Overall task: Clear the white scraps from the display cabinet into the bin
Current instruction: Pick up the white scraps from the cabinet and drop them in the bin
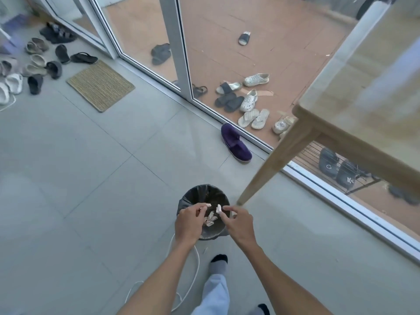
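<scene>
A small round bin (pixel 200 195) lined with a black bag stands on the grey floor, with several white scraps (pixel 210 219) lying inside. Both my hands hover over its mouth. My left hand (pixel 189 221) pinches a small white scrap (pixel 208 204) at its fingertips. My right hand (pixel 238 221) has its fingers apart, and another white scrap (pixel 219 208) sits just off its fingertips above the bin; whether it is touching them I cannot tell. The display cabinet is out of view.
A wooden table (pixel 363 105) stands to the right, its leg (pixel 270 164) landing beside the bin. A purple slipper (pixel 236 142) lies near the glass door track. A white cable (pixel 195 264) loops on the floor by my feet. Shoes and a woven mat (pixel 101 85) lie at the left.
</scene>
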Demonstrator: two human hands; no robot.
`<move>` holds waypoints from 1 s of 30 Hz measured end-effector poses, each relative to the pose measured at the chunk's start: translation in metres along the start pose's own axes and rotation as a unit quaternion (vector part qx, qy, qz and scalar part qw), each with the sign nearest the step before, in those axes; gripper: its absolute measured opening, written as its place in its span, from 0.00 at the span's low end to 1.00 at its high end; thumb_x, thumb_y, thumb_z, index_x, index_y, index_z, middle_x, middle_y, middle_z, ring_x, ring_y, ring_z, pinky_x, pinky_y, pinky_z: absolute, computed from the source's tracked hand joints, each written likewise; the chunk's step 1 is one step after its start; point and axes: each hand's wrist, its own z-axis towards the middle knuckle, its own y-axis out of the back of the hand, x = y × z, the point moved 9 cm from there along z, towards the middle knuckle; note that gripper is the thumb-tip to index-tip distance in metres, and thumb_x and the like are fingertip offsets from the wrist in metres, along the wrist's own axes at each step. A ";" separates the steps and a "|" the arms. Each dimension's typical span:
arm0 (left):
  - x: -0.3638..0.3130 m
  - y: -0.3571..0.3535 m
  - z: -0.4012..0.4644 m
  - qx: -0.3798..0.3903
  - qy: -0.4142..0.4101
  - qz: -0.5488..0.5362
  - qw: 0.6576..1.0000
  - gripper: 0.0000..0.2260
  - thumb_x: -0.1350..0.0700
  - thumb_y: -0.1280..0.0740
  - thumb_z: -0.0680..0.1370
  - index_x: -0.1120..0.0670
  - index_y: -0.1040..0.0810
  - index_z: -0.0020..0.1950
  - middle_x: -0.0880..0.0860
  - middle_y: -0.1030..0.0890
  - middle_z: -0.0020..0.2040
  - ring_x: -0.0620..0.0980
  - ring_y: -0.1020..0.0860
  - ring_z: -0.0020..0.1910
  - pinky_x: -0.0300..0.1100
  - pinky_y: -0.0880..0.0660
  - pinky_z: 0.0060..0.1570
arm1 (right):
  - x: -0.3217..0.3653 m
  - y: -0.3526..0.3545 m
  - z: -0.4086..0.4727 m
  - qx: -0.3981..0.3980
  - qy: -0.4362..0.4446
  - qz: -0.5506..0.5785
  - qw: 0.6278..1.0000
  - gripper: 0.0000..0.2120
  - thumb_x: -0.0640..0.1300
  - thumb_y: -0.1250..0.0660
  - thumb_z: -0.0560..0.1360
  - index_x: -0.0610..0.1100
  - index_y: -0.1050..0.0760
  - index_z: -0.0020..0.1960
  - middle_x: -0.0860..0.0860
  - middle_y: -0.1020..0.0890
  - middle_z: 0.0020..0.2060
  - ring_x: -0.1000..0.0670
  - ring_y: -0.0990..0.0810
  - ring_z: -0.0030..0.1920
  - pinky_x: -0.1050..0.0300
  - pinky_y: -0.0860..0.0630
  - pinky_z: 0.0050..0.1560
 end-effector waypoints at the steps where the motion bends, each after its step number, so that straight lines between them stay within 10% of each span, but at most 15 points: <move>1: 0.002 0.000 0.001 0.002 0.003 0.002 1.000 0.08 0.46 0.35 0.78 0.42 0.17 0.52 0.44 0.16 0.41 0.47 0.20 0.43 0.40 0.31 0.37 | -0.001 -0.001 -0.002 0.001 -0.006 0.003 1.000 0.07 0.45 0.27 0.73 0.48 0.15 0.51 0.54 0.15 0.40 0.62 0.22 0.34 0.76 0.29 0.39; 7: -0.010 0.008 -0.006 0.017 -0.008 0.029 0.999 0.08 0.45 0.35 0.78 0.44 0.18 0.51 0.43 0.20 0.37 0.46 0.22 0.39 0.42 0.28 0.37 | 0.001 0.017 -0.011 -0.001 -0.017 0.003 1.000 0.05 0.44 0.28 0.73 0.49 0.15 0.48 0.57 0.22 0.26 0.60 0.25 0.25 0.71 0.30 0.33; 12: -0.047 0.025 -0.014 0.002 -0.037 0.029 0.999 0.08 0.44 0.36 0.78 0.44 0.19 0.48 0.43 0.21 0.34 0.46 0.22 0.39 0.42 0.30 0.36 | 0.018 0.055 -0.015 -0.032 -0.001 0.021 0.999 0.07 0.47 0.27 0.74 0.48 0.16 0.51 0.45 0.15 0.33 0.47 0.18 0.31 0.68 0.24 0.34; 23: -0.166 0.092 -0.075 -0.067 -0.144 0.018 0.987 0.13 0.42 0.36 0.78 0.48 0.18 0.54 0.46 0.20 0.37 0.48 0.21 0.38 0.45 0.24 0.41 | 0.100 0.161 -0.068 -0.098 0.112 0.028 0.988 0.10 0.51 0.27 0.74 0.50 0.16 0.54 0.53 0.15 0.42 0.57 0.20 0.39 0.58 0.21 0.45; 30: -0.259 0.139 -0.133 -0.129 -0.230 -0.007 0.965 0.09 0.45 0.33 0.78 0.50 0.17 0.49 0.46 0.21 0.35 0.47 0.22 0.36 0.39 0.32 0.37 | 0.148 0.263 -0.119 -0.184 0.200 0.031 0.962 0.08 0.50 0.26 0.73 0.48 0.16 0.49 0.54 0.20 0.29 0.55 0.22 0.28 0.60 0.25 0.36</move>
